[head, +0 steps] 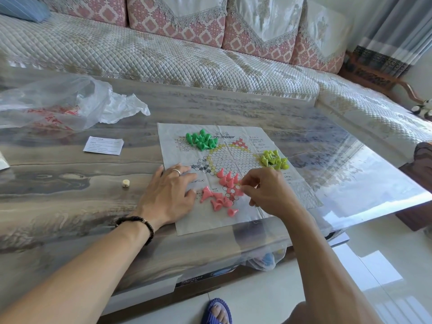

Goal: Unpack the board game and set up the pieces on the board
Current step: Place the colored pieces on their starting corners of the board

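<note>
A thin paper game board (236, 220) printed with a ring of circles lies flat on the table. Green cone pieces (202, 139) are heaped at its far left, yellow-green pieces (274, 160) at its right. Several pink pieces (228, 179) stand on the near part of the board, and more pink pieces (217, 201) lie tipped over just below them. My left hand (167, 195) rests flat, fingers spread, on the board's left edge. My right hand (268, 190) pinches a pink piece (239, 192) over the board's near point.
A crumpled clear plastic bag (58, 101) lies at the far left of the table. A folded white leaflet (103, 145) and a small die (125, 183) sit left of the board. A sofa runs behind the glossy table (70, 206). My sandalled foot (217, 311) is below.
</note>
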Demonstrator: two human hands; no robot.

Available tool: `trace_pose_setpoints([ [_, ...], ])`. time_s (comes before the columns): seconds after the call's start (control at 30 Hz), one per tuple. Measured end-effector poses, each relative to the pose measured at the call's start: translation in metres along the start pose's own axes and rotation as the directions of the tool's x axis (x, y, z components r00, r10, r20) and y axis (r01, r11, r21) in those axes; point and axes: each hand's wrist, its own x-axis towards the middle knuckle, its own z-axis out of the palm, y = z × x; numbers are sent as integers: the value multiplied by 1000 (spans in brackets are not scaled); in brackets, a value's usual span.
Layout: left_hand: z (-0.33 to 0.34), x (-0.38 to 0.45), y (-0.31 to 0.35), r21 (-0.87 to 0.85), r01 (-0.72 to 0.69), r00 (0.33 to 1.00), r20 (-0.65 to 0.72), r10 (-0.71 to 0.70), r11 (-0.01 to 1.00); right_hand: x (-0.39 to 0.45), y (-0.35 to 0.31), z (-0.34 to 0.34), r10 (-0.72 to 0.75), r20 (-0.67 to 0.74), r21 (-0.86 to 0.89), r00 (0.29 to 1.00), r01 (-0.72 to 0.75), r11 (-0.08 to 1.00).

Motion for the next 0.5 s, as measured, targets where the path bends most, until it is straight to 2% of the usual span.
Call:
trace_pose_setpoints([
  [0.3,0,0,1,-3,-2,1000,-2,2,1000,1,4,0,9,22,-22,1000,-8,1000],
  [0.5,1,0,0,-9,8,1000,1,-8,1000,9,3,3,-28,-50,-114,998,22,993],
])
